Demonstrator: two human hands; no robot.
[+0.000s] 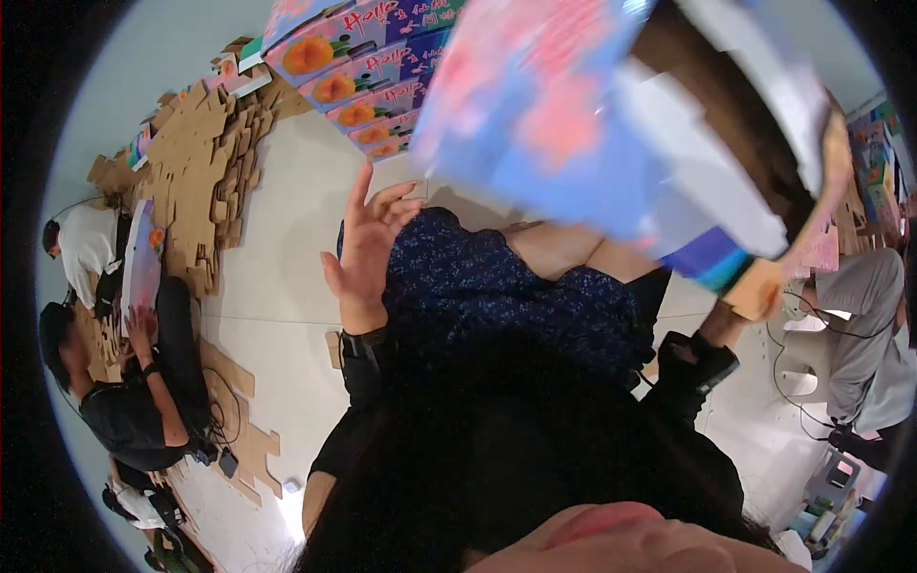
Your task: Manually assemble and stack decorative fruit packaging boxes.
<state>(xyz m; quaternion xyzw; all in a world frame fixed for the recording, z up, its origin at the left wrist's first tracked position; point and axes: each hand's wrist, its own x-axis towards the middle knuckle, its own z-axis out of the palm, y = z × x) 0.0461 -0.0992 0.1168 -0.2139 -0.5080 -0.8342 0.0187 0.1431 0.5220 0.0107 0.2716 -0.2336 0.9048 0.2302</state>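
pink-patched blue box [535, 143], flecked navy skirt [458, 253]

A blue-and-pink carton [549, 134] tilts, one side open.

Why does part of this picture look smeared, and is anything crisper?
Head view: the carton in the right hand is blurred, probably by motion; head view: the left hand and stacked boxes look clearer; head view: glare whitens a lower-left patch of floor.
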